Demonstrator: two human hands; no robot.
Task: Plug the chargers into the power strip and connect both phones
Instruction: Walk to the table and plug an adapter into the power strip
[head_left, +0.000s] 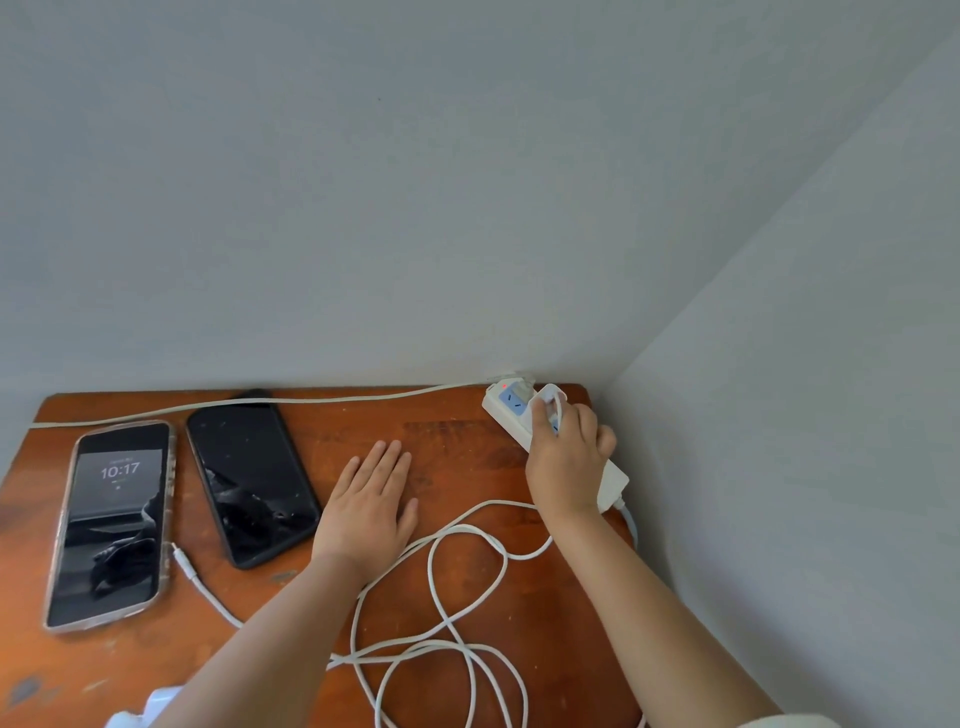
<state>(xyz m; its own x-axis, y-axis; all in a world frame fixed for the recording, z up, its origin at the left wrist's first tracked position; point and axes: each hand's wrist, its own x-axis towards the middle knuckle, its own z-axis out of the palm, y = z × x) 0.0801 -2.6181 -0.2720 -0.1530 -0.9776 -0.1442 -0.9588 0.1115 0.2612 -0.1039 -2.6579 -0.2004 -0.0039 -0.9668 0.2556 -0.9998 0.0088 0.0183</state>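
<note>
Under rt hand (566, 462): charger (546, 402), strip (506, 410).

A brown wooden desk (457, 441) stands pushed into a room corner. Its top is worn, with scratches, pale scuffs and small grey paint-like marks near the front left. A plain grey-white back wall (363, 182) rises behind it, and a side wall (831, 364) of the same colour meets it on the right. The light is soft and even, with faint shadows.
</note>
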